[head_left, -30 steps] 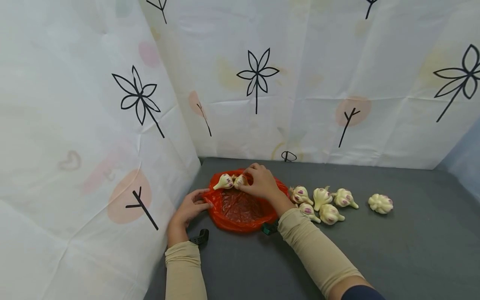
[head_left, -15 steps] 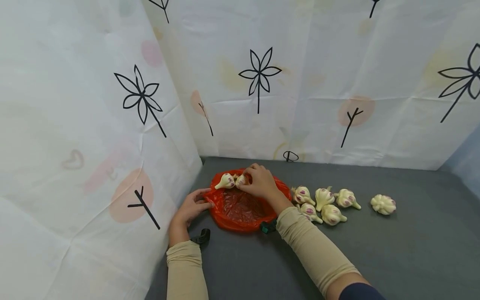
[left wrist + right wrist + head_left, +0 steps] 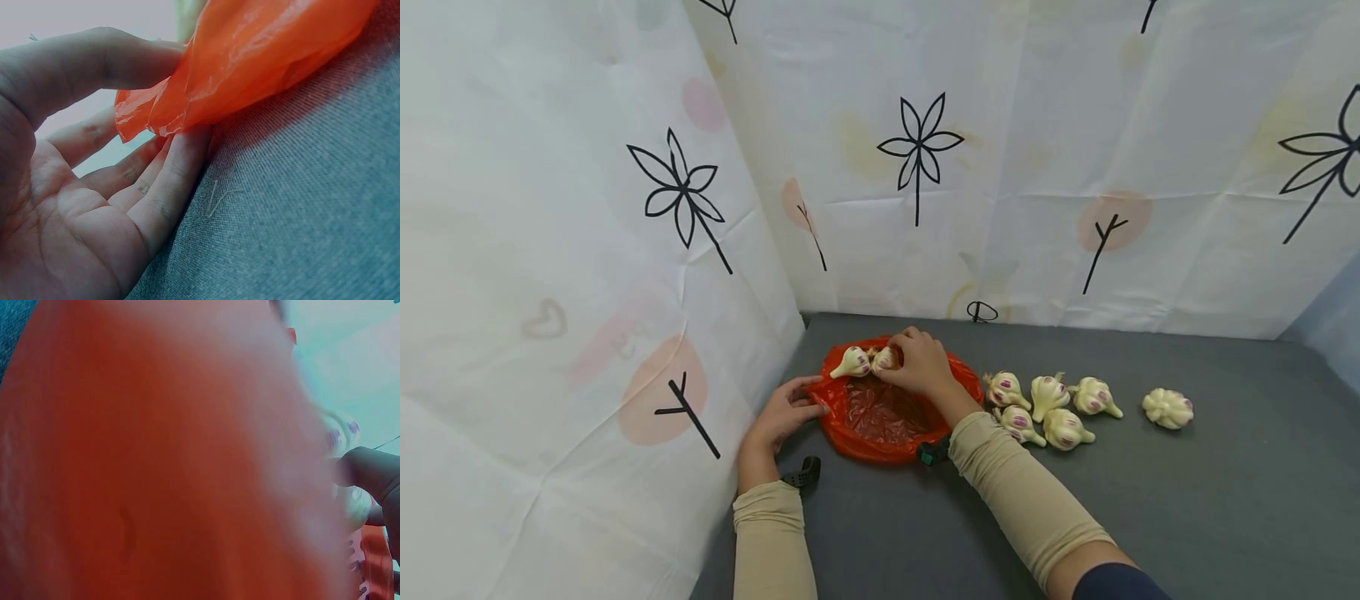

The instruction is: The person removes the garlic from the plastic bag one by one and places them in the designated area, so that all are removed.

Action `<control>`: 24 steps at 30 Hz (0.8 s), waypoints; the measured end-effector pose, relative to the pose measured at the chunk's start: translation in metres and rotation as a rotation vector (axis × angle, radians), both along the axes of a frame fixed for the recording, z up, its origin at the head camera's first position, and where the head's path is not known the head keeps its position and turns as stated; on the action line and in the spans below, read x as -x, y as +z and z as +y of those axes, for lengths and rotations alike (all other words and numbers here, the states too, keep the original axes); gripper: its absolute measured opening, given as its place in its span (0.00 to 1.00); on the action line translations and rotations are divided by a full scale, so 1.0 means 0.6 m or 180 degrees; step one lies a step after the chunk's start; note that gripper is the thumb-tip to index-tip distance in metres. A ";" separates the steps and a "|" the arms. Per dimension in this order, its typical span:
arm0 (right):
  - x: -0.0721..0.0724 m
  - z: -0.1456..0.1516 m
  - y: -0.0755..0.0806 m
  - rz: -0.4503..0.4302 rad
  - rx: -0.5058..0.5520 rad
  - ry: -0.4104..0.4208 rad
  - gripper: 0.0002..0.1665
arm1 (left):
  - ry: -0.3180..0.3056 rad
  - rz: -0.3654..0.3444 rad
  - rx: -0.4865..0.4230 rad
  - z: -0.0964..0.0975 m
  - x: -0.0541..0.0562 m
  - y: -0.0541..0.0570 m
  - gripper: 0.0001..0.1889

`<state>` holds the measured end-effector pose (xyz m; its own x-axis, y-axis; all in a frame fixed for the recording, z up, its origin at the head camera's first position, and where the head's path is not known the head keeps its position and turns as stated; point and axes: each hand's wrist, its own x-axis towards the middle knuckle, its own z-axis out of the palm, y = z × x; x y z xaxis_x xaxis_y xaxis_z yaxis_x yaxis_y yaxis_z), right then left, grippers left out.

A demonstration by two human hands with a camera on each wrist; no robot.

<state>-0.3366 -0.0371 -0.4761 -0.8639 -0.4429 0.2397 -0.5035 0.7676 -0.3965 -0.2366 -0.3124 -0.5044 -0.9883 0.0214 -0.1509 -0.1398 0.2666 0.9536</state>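
Observation:
A red plastic bag (image 3: pixel 880 425) lies spread in a round shape, its mouth facing up. My left hand (image 3: pixel 781 414) pinches the bag's left edge; in the left wrist view the thumb (image 3: pixel 131 62) lies over the red film (image 3: pixel 250 56) and the fingers under it. At the far side of the bag, my right hand (image 3: pixel 921 364) grips a garlic bulb (image 3: pixel 883 360) by its near side. Another garlic bulb (image 3: pixel 852 362) rests just left of it. Blurred red film (image 3: pixel 156 456) covers most of the right wrist view, with the held bulb (image 3: pixel 357 506) at its right.
Several garlic bulbs (image 3: pixel 1048 396) sit in a cluster right of the bag, and a single bulb (image 3: pixel 1168 408) lies farther right. Everything stands on a grey table (image 3: pixel 1150 508). White patterned cloth (image 3: pixel 1037 167) walls the back and left. A red slatted edge (image 3: pixel 376 556) shows beside my right fingers.
Both hands stay nearly in place, the left on the bag edge and the right on the garlic bulb. The head view has shifted slightly; the right forearm has moved a little left.

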 end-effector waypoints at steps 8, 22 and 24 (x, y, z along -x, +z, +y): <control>0.005 0.004 -0.006 -0.0080 0.0199 -0.0004 0.31 | 0.0011 -0.0003 0.0024 0.003 0.003 0.001 0.33; -0.006 0.011 0.008 -0.0120 0.0308 0.0094 0.25 | 0.0036 -0.0008 0.0029 0.000 0.002 -0.003 0.33; -0.008 0.012 0.012 -0.0113 0.0312 0.0111 0.25 | 0.0029 0.0002 0.0034 -0.001 0.002 -0.003 0.33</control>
